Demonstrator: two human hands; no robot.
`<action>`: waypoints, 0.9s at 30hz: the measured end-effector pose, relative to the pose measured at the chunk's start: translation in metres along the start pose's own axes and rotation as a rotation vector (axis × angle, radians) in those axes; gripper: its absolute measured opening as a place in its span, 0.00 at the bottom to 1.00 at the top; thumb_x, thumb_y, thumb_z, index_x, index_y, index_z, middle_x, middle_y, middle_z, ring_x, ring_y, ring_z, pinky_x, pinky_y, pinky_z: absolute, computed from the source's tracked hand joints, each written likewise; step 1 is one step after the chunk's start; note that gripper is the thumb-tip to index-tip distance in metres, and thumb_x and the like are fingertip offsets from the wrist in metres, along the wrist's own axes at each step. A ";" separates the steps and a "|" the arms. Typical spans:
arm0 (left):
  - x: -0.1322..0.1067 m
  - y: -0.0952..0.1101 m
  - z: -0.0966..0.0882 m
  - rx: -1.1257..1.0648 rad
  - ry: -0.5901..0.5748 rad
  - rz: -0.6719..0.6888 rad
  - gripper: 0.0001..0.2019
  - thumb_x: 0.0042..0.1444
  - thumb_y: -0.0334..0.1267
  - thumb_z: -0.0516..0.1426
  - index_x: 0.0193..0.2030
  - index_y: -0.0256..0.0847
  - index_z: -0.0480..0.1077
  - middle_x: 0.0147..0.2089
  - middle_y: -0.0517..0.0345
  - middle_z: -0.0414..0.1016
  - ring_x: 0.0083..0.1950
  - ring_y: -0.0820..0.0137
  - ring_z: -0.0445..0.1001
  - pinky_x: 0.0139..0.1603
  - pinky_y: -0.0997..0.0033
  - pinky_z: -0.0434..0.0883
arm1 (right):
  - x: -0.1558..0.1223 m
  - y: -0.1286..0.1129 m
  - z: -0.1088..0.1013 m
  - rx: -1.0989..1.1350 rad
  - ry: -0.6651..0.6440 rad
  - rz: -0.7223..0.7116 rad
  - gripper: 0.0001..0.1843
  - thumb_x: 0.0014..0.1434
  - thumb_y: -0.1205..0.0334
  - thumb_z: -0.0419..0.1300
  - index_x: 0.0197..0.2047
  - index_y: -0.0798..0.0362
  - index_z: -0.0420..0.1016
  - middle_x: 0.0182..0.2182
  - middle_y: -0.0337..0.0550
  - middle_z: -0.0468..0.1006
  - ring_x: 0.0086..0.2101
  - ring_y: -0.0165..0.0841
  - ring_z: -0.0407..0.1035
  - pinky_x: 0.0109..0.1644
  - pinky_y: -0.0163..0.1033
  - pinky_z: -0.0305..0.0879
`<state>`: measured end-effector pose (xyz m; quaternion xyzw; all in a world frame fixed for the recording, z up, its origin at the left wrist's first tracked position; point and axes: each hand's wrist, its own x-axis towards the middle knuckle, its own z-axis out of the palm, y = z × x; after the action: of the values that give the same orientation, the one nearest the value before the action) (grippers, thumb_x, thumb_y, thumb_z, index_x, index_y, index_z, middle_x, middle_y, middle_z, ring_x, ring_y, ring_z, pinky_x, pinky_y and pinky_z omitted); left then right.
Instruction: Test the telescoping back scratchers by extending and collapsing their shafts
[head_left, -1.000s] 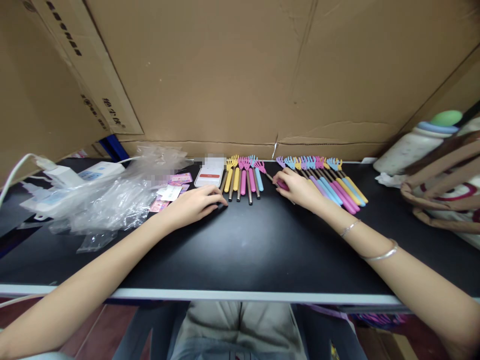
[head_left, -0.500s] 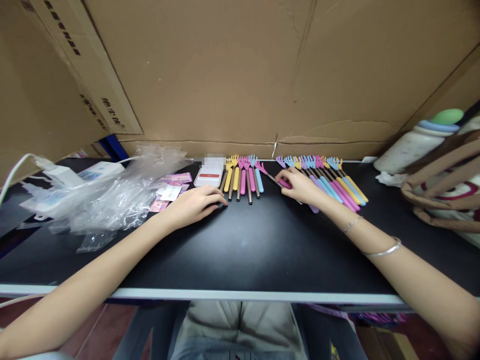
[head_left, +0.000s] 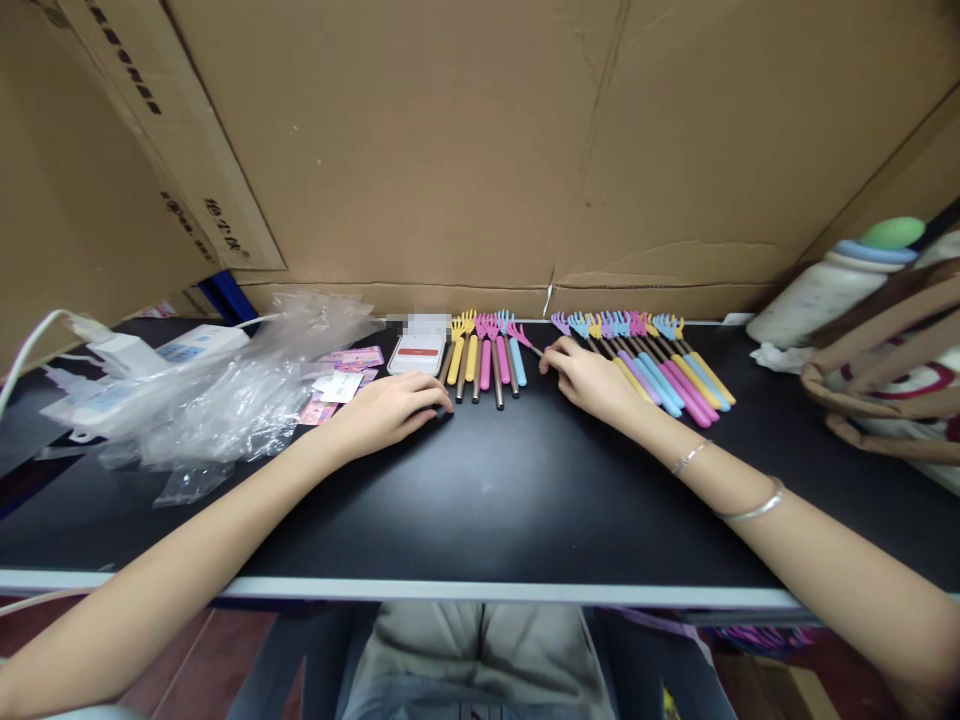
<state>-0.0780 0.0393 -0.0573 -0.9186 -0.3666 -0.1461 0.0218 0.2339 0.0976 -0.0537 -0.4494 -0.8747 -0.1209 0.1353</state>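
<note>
My right hand (head_left: 581,372) is closed on a pink back scratcher (head_left: 524,338). Its claw end points up and left, and most of its handle is hidden under my fingers. My left hand (head_left: 401,408) lies on the table with loosely stretched fingers and holds nothing. Its fingertips are close to the lower end of a row of back scratchers (head_left: 486,362) in yellow, pink and blue, laid side by side with claws away from me. To the right of and partly behind my right hand, a second row of back scratchers (head_left: 671,370) lies slanted, in purple, blue, pink and yellow.
On the left, clear plastic bags (head_left: 232,390) partly cover a white power strip (head_left: 112,385). A phone (head_left: 418,345) lies beside pink cards and a white slip (head_left: 341,386). A bottle (head_left: 832,290) and a brown bag (head_left: 885,370) stand right. Cardboard (head_left: 465,150) walls the back.
My right hand has moved left and slightly up, away from the right row, sliding the pink back scratcher toward the left row. My left hand has barely moved.
</note>
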 end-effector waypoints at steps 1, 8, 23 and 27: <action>0.000 0.000 0.000 0.002 -0.001 -0.001 0.13 0.63 0.33 0.46 0.47 0.44 0.70 0.50 0.56 0.72 0.49 0.69 0.72 0.49 0.70 0.70 | 0.000 -0.001 0.000 0.005 0.015 -0.012 0.18 0.55 0.75 0.47 0.42 0.51 0.72 0.46 0.47 0.71 0.31 0.32 0.68 0.31 0.37 0.59; -0.001 -0.001 0.002 0.002 0.000 0.001 0.14 0.64 0.32 0.45 0.47 0.45 0.70 0.50 0.56 0.71 0.49 0.69 0.72 0.47 0.70 0.70 | 0.003 0.005 -0.001 0.192 0.150 0.011 0.14 0.60 0.71 0.47 0.37 0.51 0.73 0.44 0.45 0.73 0.37 0.33 0.70 0.37 0.37 0.63; 0.001 0.002 -0.004 0.084 0.134 0.016 0.13 0.66 0.35 0.46 0.43 0.45 0.72 0.44 0.58 0.74 0.48 0.69 0.68 0.44 0.73 0.68 | 0.008 -0.011 -0.030 1.175 0.052 0.375 0.15 0.50 0.54 0.65 0.36 0.52 0.68 0.24 0.36 0.69 0.27 0.29 0.69 0.32 0.39 0.75; 0.007 0.007 -0.006 0.165 0.220 0.072 0.13 0.65 0.35 0.47 0.43 0.45 0.73 0.45 0.57 0.75 0.51 0.67 0.67 0.49 0.68 0.69 | 0.004 -0.029 -0.032 1.315 -0.067 0.297 0.17 0.49 0.55 0.66 0.39 0.52 0.68 0.35 0.40 0.73 0.31 0.28 0.69 0.31 0.37 0.74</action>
<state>-0.0704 0.0379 -0.0494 -0.9047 -0.3395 -0.2142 0.1427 0.2118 0.0732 -0.0247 -0.3927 -0.6988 0.4708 0.3685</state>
